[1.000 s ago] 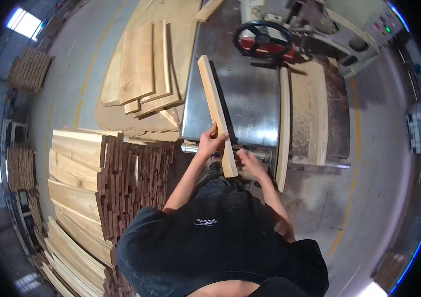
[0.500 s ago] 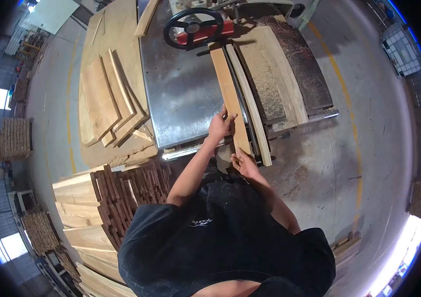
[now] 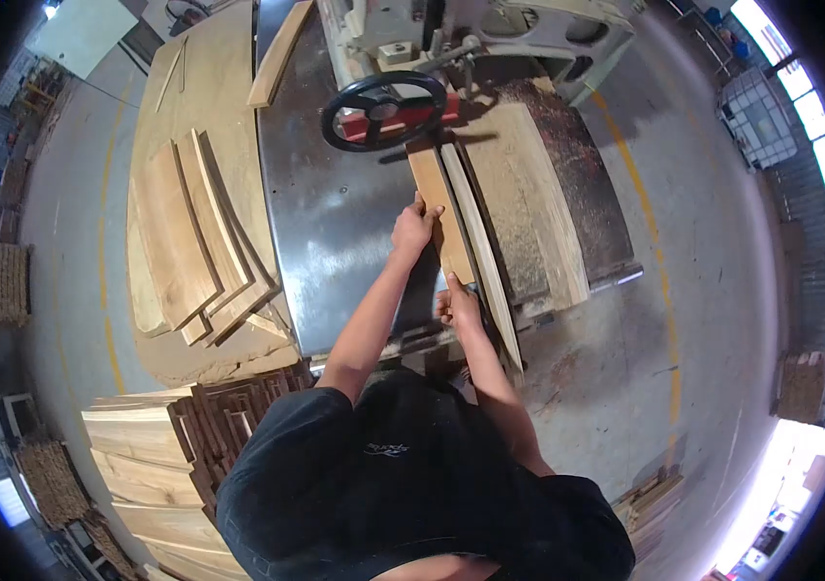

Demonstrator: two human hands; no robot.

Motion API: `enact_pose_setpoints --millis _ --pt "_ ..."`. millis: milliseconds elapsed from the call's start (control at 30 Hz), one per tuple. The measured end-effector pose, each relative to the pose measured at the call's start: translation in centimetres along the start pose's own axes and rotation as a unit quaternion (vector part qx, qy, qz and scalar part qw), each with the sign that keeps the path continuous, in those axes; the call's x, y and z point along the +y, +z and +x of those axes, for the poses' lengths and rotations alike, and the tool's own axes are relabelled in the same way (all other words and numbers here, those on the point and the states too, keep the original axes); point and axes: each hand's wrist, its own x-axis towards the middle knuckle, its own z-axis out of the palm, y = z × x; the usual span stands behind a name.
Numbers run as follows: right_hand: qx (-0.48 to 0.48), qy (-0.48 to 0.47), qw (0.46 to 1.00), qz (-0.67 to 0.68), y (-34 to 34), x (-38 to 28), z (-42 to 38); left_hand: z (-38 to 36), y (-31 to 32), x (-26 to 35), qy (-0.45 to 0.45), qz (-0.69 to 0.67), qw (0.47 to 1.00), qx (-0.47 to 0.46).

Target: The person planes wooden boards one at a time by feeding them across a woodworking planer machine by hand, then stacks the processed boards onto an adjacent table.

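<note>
A narrow wooden board (image 3: 453, 248) lies lengthwise on the metal machine table (image 3: 335, 228), its far end below the black handwheel (image 3: 352, 140). My left hand (image 3: 414, 229) grips the board's left edge about midway, thumb on top. At the near end, my right hand (image 3: 461, 306) is closed on the board with the thumb over its upper face and the other fingers curled beneath. Along the board's right side runs a pale wood strip (image 3: 483, 247), with a dark gap between them. The blade area under the handwheel is hidden.
Several loose boards (image 3: 175, 247) lie on a plywood surface (image 3: 155, 126) to the left. Stacked planks (image 3: 141, 436) stand at the near left. Sawdust (image 3: 519, 184) covers the table right of the strip. Another board (image 3: 279, 58) rests at the back of the table.
Both hands and the board have moved forward along the table, so the board's near end now lies farther from the table's front edge. My view has also shifted forward.
</note>
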Motion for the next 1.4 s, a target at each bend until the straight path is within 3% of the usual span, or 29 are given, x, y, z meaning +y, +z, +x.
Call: enact_pose_setpoints --millis 167,267,367,467,600,667,700,733,800,867,1033,1100,1267,1333,1367,1400 --pt "0.022 -0.007 1.0 -0.018 2.6 -3.3 2.7 3.9 -3.2 2.6 0.002 0.07 0.998 0.009" --pt "0.033 -0.012 0.998 -0.058 4.4 -5.9 3.7 4.7 -5.9 1.4 0.016 0.031 0.997 0.068" --pt "0.04 -0.023 0.997 -0.061 5.8 -7.9 5.0 7.5 -8.8 -4.1 0.112 -0.095 0.97 0.195" --pt "0.065 -0.026 0.995 -0.073 7.5 -10.2 6.1 11.5 -15.8 -7.2 0.168 -0.056 0.939 0.294" --pt "0.083 -0.083 0.988 -0.101 9.2 -11.5 8.9 20.1 -24.8 -8.9 0.154 0.134 0.899 0.387" --pt "0.076 -0.152 0.98 -0.099 10.4 -12.6 9.5 24.8 -28.3 -9.0 0.139 0.168 0.912 0.349" --pt "0.081 -0.163 0.978 -0.099 10.8 -13.0 9.9 26.4 -29.8 -8.1 0.087 0.215 0.929 0.288" --pt "0.081 -0.17 0.977 -0.104 11.0 -12.9 10.3 28.4 -30.8 -8.3 0.107 0.281 0.915 0.267" --pt "0.074 -0.178 0.976 -0.105 10.8 -12.9 10.1 31.0 -30.5 -9.1 0.133 0.337 0.897 0.252" --pt "0.063 -0.201 0.971 -0.116 10.3 -12.4 9.4 31.2 -29.0 -9.8 0.084 0.366 0.9 0.222" --pt "0.037 -0.269 0.96 -0.064 8.3 -9.1 7.9 22.4 -25.5 -5.3 0.061 0.344 0.917 0.191" --pt "0.027 -0.265 0.963 -0.032 7.4 -8.0 7.5 18.0 -22.6 -6.0 0.109 0.309 0.913 0.244" --pt "-0.019 -0.272 0.962 -0.012 4.7 -4.3 6.2 3.8 -17.2 -6.1 0.163 0.286 0.905 0.268" --pt "-0.027 -0.268 0.963 -0.021 3.6 -2.8 4.8 -0.7 -17.2 -5.9 0.035 0.228 0.965 0.124" --pt "-0.038 -0.264 0.963 -0.035 3.3 -2.2 4.1 -2.2 -16.8 -6.2 0.038 0.233 0.964 0.125" --pt "-0.04 -0.265 0.963 -0.04 2.8 -1.5 3.4 -3.5 -16.2 -6.7 0.057 0.224 0.944 0.235"
